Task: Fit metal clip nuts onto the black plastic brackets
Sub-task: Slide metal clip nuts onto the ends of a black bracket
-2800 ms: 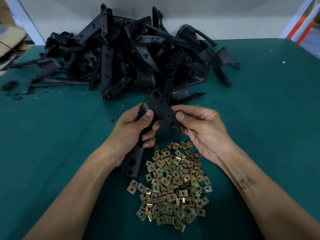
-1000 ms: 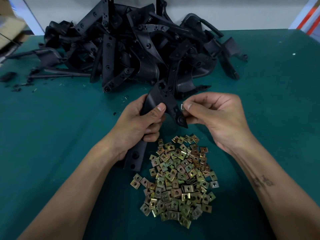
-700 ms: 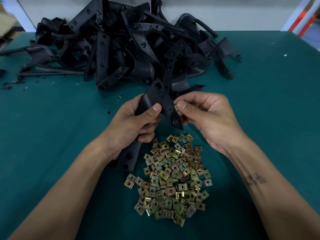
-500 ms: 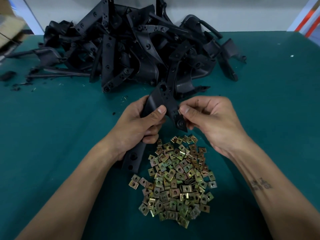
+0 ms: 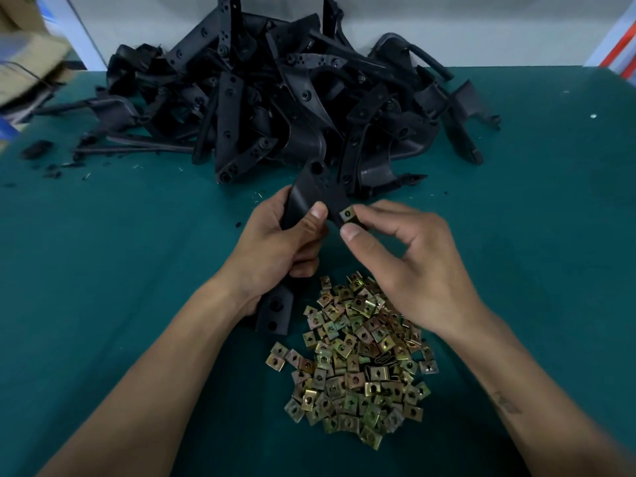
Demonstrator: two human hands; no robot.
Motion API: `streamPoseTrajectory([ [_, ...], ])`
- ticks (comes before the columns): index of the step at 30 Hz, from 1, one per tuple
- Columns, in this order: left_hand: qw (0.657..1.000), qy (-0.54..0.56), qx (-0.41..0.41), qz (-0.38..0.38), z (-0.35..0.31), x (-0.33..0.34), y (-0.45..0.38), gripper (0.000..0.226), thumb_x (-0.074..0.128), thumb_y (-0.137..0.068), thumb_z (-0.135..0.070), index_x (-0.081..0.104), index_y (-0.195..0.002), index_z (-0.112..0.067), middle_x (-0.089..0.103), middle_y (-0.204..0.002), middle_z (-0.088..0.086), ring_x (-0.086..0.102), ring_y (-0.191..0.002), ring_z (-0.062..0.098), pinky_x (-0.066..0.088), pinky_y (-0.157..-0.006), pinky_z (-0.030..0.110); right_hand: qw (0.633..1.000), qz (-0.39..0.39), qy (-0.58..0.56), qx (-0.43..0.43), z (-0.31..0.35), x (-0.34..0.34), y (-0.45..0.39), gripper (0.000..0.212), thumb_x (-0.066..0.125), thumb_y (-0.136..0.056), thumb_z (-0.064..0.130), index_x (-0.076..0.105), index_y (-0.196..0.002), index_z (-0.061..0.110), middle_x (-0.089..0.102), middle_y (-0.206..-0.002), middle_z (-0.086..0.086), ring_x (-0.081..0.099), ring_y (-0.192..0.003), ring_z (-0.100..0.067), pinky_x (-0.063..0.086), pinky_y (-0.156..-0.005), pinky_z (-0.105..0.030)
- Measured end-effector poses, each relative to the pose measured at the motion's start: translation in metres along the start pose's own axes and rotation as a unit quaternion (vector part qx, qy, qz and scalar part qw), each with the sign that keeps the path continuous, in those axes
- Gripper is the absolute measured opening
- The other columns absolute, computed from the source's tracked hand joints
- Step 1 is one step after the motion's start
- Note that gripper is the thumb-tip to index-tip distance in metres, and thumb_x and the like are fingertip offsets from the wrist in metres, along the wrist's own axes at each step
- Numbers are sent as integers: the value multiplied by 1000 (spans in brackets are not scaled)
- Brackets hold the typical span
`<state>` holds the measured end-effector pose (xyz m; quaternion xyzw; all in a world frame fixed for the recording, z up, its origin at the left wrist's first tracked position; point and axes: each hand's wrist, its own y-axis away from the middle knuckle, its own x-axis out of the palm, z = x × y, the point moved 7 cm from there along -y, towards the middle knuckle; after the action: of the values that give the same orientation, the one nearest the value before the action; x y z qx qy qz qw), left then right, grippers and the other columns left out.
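Observation:
My left hand [image 5: 275,249] grips a long black plastic bracket [image 5: 311,196] around its middle, thumb on its face; the bracket's lower end [image 5: 275,315] with two holes pokes out below my wrist. A brass-coloured clip nut [image 5: 347,213] sits on the bracket's right tab. My right hand [image 5: 406,266] pinches that tab and clip nut between thumb and forefinger. A heap of loose clip nuts [image 5: 354,359] lies on the green mat just below both hands.
A big pile of black brackets [image 5: 275,98] fills the back of the green table [image 5: 103,270]. Black scraps [image 5: 38,148] lie at the far left, cardboard boxes [image 5: 24,60] beyond the left edge. A white wall stands behind.
The clip nut, earlier hidden at my right fingertips beside the tab, now shows seated on the bracket's tab. My right thumb has shifted below it. The left hand keeps its grip.

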<state>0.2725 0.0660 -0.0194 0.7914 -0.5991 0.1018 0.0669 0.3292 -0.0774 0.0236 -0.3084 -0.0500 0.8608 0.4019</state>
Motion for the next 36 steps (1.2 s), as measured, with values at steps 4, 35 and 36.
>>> streamPoseTrajectory([
  [4,999,8,-25,25,2,3,-2,16,58,-100,-25,48,-96,-14,22,-74,7,20,-54,13,31,-42,20,997,54,-23,42,-13,-24,-8,18,64,-99,19,79,-105,11,72,-100,4,64,-97,-13,50,-89,-34],
  [35,986,52,-92,127,5,14,3,26,62,-94,-34,50,-106,-14,37,-70,-2,26,-49,8,31,-40,18,916,-43,-387,93,-30,-13,-8,11,71,-82,3,76,-90,9,72,-76,-11,63,-61,-19,47,-52,-21],
  [36,985,55,-94,133,5,15,3,27,62,-94,-34,51,-108,-14,37,-70,-2,26,-49,8,30,-40,18,914,-59,-391,89,-30,-12,-8,12,71,-82,3,78,-89,11,72,-76,-11,63,-60,-19,46,-50,-21],
])
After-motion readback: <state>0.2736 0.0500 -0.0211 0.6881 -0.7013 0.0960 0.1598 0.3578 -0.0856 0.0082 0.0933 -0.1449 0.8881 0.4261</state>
